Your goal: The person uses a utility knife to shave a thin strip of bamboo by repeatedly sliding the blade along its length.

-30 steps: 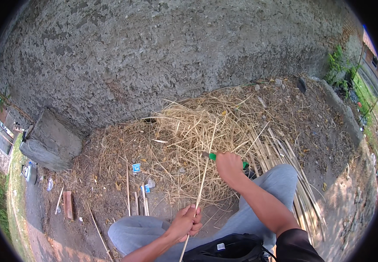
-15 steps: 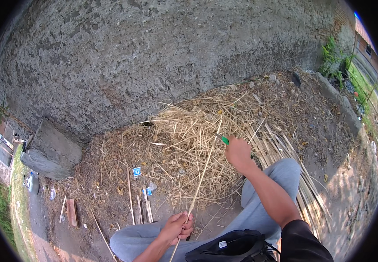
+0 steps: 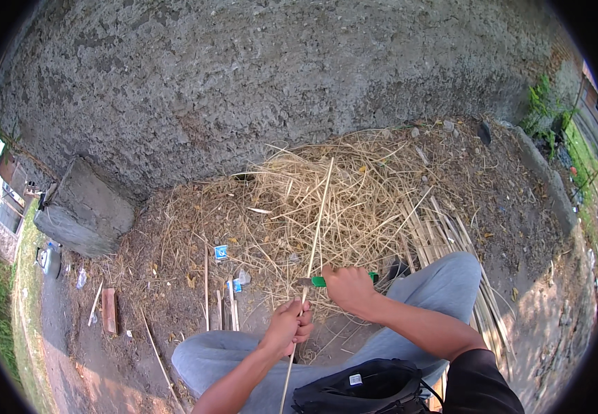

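Observation:
A long, thin bamboo strip (image 3: 322,214) slants up from my lap toward the pile of shavings. My left hand (image 3: 289,327) is closed around its lower part, above my crossed legs. My right hand (image 3: 349,290) grips a green-handled knife (image 3: 318,281). The knife's blade lies across the strip just above my left fingers. Behind both hands spreads a heap of pale curled shavings (image 3: 354,207).
Split bamboo strips (image 3: 494,331) lie beside my right knee. A rough wall (image 3: 271,76) rises beyond the heap, with a concrete block (image 3: 88,207) at left. A reddish brick piece (image 3: 110,312), short sticks (image 3: 219,310) and a blue packet (image 3: 221,252) lie on the ground.
My right hand has drawn the knife down the strip toward my left hand. The strip's far end now stands steeper, and my left hand has risen slightly.

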A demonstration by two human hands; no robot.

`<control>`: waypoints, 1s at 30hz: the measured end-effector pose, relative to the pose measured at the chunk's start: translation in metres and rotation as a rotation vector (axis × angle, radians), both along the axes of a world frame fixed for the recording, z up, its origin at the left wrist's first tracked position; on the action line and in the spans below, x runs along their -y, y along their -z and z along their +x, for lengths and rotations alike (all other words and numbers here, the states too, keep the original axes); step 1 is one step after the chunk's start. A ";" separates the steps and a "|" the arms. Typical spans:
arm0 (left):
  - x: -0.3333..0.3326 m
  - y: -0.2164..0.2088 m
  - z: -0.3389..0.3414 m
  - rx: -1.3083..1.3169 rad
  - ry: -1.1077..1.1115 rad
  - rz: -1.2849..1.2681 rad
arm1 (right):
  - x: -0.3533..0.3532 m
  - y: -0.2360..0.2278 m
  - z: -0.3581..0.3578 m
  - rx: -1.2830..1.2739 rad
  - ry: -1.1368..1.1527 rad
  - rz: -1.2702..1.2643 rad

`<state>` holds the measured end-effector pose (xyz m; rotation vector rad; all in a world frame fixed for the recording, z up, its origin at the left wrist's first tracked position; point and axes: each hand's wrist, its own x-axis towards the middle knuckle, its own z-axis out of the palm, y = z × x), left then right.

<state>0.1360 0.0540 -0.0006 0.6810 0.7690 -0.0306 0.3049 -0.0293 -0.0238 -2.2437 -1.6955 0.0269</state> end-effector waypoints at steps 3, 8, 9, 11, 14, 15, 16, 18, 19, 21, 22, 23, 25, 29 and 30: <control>0.011 -0.008 0.003 -0.067 -0.032 0.153 | -0.002 0.001 -0.001 0.031 0.019 0.011; 0.030 -0.017 -0.002 -0.124 0.075 0.048 | -0.013 0.014 0.042 0.044 0.187 -0.033; 0.029 -0.016 -0.003 -0.126 0.083 0.050 | -0.013 0.012 0.051 0.035 0.237 -0.037; 0.022 -0.014 -0.005 -0.075 0.100 0.003 | -0.010 0.012 0.049 -0.004 0.248 -0.020; 0.007 -0.007 -0.008 -0.051 0.045 0.038 | -0.008 -0.002 0.032 -0.077 0.206 -0.008; 0.005 -0.007 -0.008 -0.049 0.041 0.033 | -0.003 -0.008 0.022 -0.115 0.175 -0.019; 0.003 -0.007 -0.005 -0.019 -0.002 0.086 | 0.002 -0.010 0.012 -0.114 0.164 -0.026; 0.001 -0.009 -0.003 0.012 -0.052 0.135 | 0.009 -0.013 -0.003 -0.108 0.114 0.014; 0.001 -0.011 -0.002 0.022 -0.036 0.127 | 0.009 -0.013 -0.002 -0.106 0.109 0.010; 0.000 -0.012 -0.002 0.032 -0.023 0.120 | 0.008 -0.014 0.001 -0.053 0.059 -0.010; 0.000 -0.012 -0.003 0.033 -0.004 0.100 | 0.006 -0.013 0.001 -0.053 0.057 -0.009; 0.000 -0.011 -0.002 0.035 0.016 0.080 | 0.005 -0.012 0.001 -0.050 0.059 0.006; -0.001 -0.008 -0.001 0.036 0.005 0.085 | 0.004 -0.011 0.000 -0.046 0.059 0.021; 0.003 -0.004 0.002 0.034 -0.016 0.129 | 0.001 -0.010 -0.001 -0.007 0.061 0.028; 0.005 -0.006 0.003 0.034 -0.012 0.128 | 0.001 -0.008 0.000 0.012 0.058 0.024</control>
